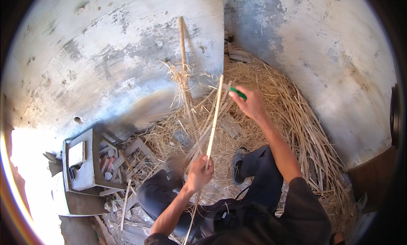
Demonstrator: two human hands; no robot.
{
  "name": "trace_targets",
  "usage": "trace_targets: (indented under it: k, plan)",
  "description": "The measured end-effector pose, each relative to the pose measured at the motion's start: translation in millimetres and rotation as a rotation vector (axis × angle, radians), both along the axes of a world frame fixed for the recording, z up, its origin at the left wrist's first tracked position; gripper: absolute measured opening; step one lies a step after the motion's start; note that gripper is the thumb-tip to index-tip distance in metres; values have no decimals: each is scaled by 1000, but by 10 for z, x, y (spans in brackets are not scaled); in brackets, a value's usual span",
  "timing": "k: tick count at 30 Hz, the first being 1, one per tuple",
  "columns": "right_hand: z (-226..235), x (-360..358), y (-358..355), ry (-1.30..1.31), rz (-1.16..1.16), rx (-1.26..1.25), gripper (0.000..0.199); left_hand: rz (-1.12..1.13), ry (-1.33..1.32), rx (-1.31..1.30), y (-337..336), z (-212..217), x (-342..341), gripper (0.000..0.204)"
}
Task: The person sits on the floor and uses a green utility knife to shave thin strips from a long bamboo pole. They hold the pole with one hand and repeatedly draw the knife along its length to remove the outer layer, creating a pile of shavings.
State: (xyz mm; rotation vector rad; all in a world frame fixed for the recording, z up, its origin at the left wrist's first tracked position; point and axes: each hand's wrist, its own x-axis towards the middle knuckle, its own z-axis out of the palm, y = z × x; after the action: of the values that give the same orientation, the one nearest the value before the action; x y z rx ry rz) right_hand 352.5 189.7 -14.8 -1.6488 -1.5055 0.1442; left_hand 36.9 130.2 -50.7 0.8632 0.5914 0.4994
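Observation:
My left hand (pixel 200 173) is closed round a long, pale wooden strip (pixel 216 115), likely split bamboo. The strip slants up and away from my lap, and its lower end passes below the hand over my dark clothing. In my right hand (pixel 253 105) is a small green-handled tool (pixel 238 93), gripped just right of the strip's upper end. A greyish tip, perhaps a blade, shows beyond the green handle; whether it touches the strip I cannot tell. Beyond the strip, a pole (pixel 182 45) with curly shavings (pixel 180 75) round it leans on the wall.
Long split strips (pixel 311 134) and straw-like shavings (pixel 263 81) heap along the right and far floor. At the left stands a worn wooden stool-like frame (pixel 85 164) among scraps. Stained pale walls (pixel 127 45) meet in a far corner. My knees bend below my hands.

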Motion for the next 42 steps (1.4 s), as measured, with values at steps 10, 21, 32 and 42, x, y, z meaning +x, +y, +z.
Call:
trace_targets:
  k: [10, 21, 32, 42]
  plan:
    - [-146, -353, -135, -19, 348, 78, 33, -47, -119, 63, 237, 66, -3, 15]
    - [-130, -860, -347, -175, 663, -7, 31, 109, 109, 349, 246, 46, -10, 19]
    - [-266, -971, -353, -219, 723, 14, 33, 290, 328, 609, 257, -117, 27, 17]
    - [-297, -1041, -358, -184, 655, -13, 36, 399, 475, 774, 260, -256, 36, 19]
